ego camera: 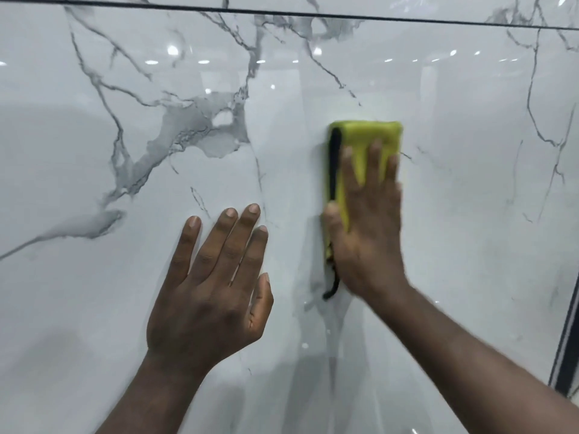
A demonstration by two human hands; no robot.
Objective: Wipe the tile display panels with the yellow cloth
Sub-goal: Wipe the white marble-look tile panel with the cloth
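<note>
A glossy white marble-look tile panel (125,308) with grey veins fills the view. The folded yellow cloth (363,136), edged in black, lies flat against the panel right of centre. My right hand (369,233) presses the cloth onto the tile with straight, spread fingers, its thumb along the cloth's left black edge. My left hand (216,286) rests flat on the bare tile to the left of the cloth, fingers straight and pointing up, holding nothing.
A thin dark joint line (282,12) runs across the top between this panel and the one above. At the right edge a dark frame strip (564,349) borders the panel. Ceiling lights reflect on the glossy surface.
</note>
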